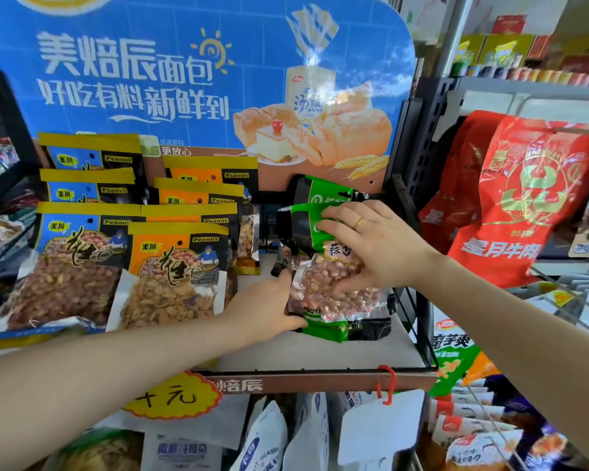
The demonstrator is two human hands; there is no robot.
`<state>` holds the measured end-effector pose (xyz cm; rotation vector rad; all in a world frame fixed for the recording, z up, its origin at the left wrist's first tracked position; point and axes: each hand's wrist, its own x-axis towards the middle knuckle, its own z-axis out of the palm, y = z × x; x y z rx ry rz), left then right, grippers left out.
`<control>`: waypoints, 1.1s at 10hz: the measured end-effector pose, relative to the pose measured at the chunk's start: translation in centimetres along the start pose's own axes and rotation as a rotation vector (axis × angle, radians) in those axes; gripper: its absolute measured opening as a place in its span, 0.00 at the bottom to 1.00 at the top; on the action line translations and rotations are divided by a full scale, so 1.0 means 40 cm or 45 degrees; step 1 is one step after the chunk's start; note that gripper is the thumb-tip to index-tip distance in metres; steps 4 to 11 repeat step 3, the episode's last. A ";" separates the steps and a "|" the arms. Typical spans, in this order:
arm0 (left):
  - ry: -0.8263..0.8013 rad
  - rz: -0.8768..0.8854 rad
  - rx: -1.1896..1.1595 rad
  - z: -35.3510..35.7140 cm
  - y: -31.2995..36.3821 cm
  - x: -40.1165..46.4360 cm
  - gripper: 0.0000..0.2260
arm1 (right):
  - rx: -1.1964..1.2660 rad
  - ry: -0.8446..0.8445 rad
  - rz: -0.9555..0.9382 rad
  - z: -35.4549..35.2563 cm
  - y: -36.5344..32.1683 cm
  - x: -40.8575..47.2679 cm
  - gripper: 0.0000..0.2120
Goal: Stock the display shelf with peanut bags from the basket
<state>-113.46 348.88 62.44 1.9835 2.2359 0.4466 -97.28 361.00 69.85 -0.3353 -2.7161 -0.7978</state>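
Note:
A green peanut bag (334, 300) stands upright on the right side of the display shelf (306, 355). My left hand (266, 311) grips its lower left edge. My right hand (374, 246) lies flat over its front and top. A second green bag (323, 193) stands just behind it. Rows of blue-label peanut bags (72, 253) and orange-label peanut bags (174, 273) fill the left and middle of the shelf. No basket is in view.
A blue bread poster (198, 73) backs the shelf. Red snack bags (517, 198) hang to the right on a metal rack (419, 141). A red hook (388, 382) and a yellow price tag (170, 396) hang on the shelf's front edge. Other packets lie below.

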 end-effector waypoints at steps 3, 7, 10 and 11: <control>-0.117 -0.005 0.000 -0.046 -0.026 -0.076 0.27 | 0.308 0.208 0.234 -0.046 -0.020 0.016 0.35; -0.117 -0.005 0.000 -0.046 -0.026 -0.076 0.27 | 0.308 0.208 0.234 -0.046 -0.020 0.016 0.35; -0.117 -0.005 0.000 -0.046 -0.026 -0.076 0.27 | 0.308 0.208 0.234 -0.046 -0.020 0.016 0.35; -0.117 -0.005 0.000 -0.046 -0.026 -0.076 0.27 | 0.308 0.208 0.234 -0.046 -0.020 0.016 0.35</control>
